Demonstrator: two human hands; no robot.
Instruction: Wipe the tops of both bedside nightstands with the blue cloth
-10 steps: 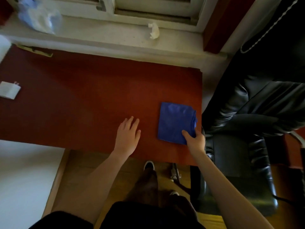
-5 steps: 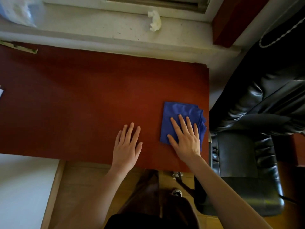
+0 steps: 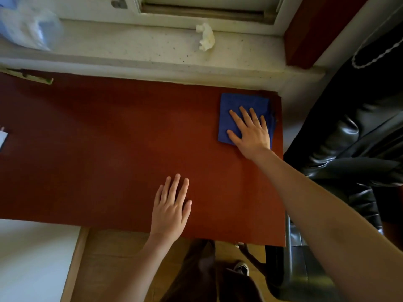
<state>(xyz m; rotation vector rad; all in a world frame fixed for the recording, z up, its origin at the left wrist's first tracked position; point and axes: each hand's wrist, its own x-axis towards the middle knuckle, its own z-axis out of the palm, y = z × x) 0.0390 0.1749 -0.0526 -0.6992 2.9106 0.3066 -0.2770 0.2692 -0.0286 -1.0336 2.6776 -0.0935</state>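
Observation:
A folded blue cloth (image 3: 238,105) lies flat at the far right corner of the reddish-brown nightstand top (image 3: 109,149). My right hand (image 3: 250,131) presses flat on the cloth with fingers spread, covering its near half. Resting palm down on the bare wood near the front edge is my left hand (image 3: 172,205), fingers apart, holding nothing.
A black leather chair (image 3: 349,160) stands right against the top's right edge. Behind runs a pale window sill (image 3: 130,46) with a crumpled white tissue (image 3: 206,37) and a plastic bag (image 3: 28,27). A white object (image 3: 2,138) lies at the left edge. White bedding (image 3: 32,258) sits lower left.
My right hand went from pinching the cloth's near corner to pressing flat on it, then pushed it away to the far right corner. The left hand stayed on the wood.

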